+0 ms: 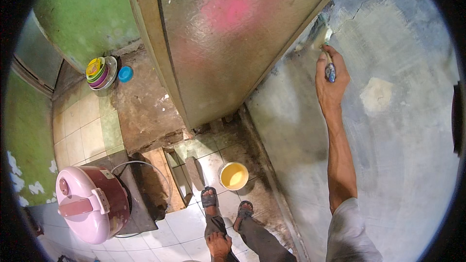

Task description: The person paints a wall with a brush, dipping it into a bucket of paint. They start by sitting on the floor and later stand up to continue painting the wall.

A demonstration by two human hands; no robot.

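My right hand (333, 80) grips the paint-smeared handle of a paintbrush (330, 71). The brush's bristles are up against the grey-blue wall (298, 134), close to the edge of the door with a patterned translucent panel (218, 69). Paler patches of paint show on the wall around the brush and to the right of my hand. Down at the bottom, my left hand (218, 244) rests on my trouser leg near the knee and holds nothing. A small bucket (220, 180) with pale yellow paint (234, 176) inside stands on the floor tiles just ahead of my sandalled feet.
A pink rice cooker (85, 203) with a cord sits on a ledge at lower left. Stacked plastic dishes (99, 74) and a blue bowl (125, 74) lie on the raised floor beyond. A brick-like block (194, 173) is beside the bucket. Green walls (91, 11) stand at left.
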